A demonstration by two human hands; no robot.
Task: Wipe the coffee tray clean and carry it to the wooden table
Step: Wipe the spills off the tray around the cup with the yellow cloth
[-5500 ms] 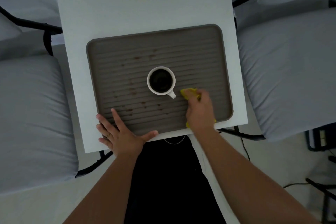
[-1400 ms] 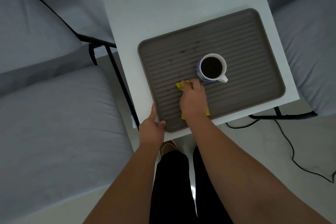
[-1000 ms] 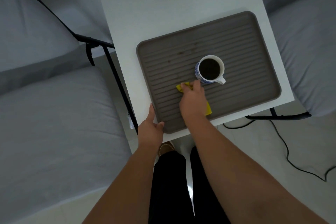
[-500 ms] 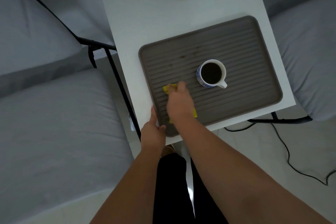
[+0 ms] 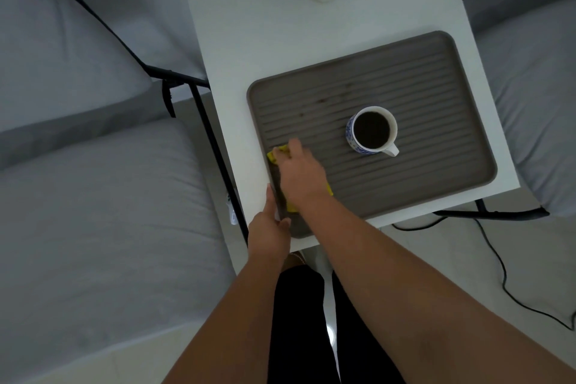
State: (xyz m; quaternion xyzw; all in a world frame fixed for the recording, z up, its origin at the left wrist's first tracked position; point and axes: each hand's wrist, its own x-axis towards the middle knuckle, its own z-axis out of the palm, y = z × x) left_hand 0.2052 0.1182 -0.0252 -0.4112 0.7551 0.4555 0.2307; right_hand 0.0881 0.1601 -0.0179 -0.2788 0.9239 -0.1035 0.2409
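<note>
Covering most of yellow cloth point(image 5: 274, 155), right hand point(image 5: 300, 176) presses tray point(image 5: 405, 87).

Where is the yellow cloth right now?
In the head view, the yellow cloth lies under the right hand at the left edge of the grey tray, left of the coffee cup.

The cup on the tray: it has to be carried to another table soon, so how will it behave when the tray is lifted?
The cup looks full of dark coffee, so it may slosh or spill if tilted. It stands free on the ribbed tray, so it could slide. It looks ceramic, probably breakable.
</note>
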